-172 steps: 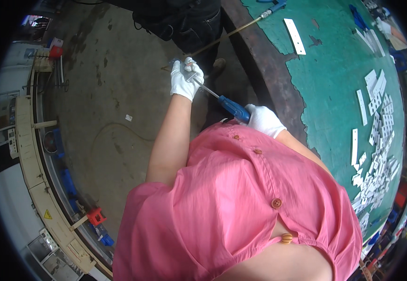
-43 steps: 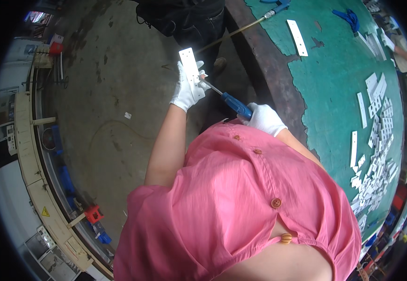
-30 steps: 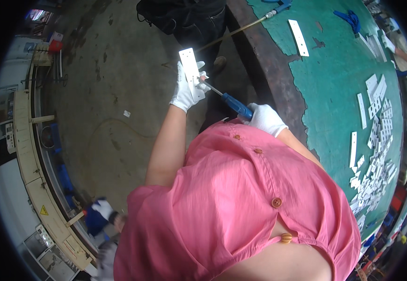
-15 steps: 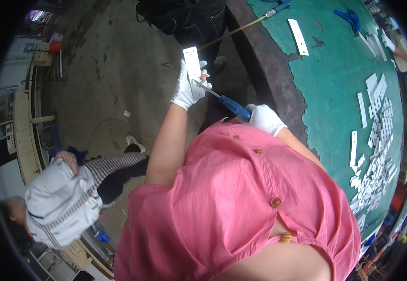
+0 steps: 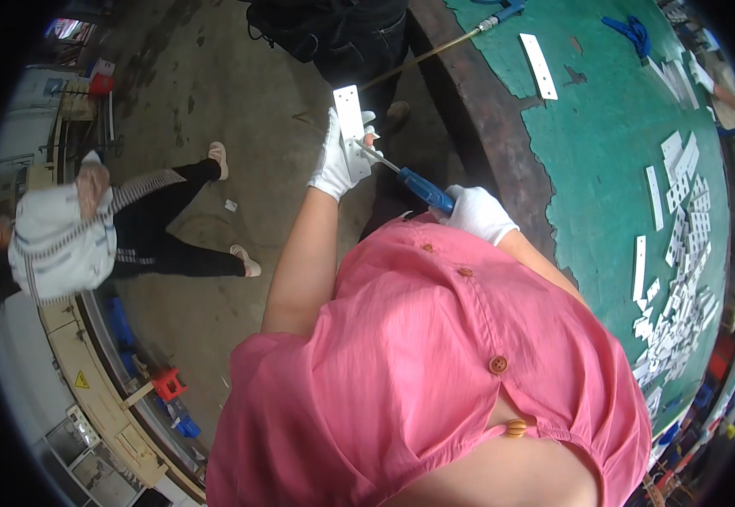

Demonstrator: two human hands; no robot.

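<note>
My left hand [image 5: 334,158], in a white glove, holds up a flat white strip [image 5: 347,111] with small holes; the fingers wrap round its lower half. The gloved right hand [image 5: 479,213] grips the blue handle of a screwdriver-like tool [image 5: 422,188]. Its thin metal shaft points up and left, and the tip meets or lies very close to the strip's lower part by my left fingers. Exactly what the tip touches is too small to tell.
To the right, a green-topped table [image 5: 587,169] carries a lone white strip [image 5: 538,66], a heap of white pieces [image 5: 680,296] and a blue air gun [image 5: 503,12] with its hose. One person in dark clothes [image 5: 359,51] stands ahead; another person [image 5: 72,228] is at the left.
The person at the left has moved farther up and left, with legs apart in a stride. My hands, the strip and the tool have barely shifted; the tool's tip sits slightly higher.
</note>
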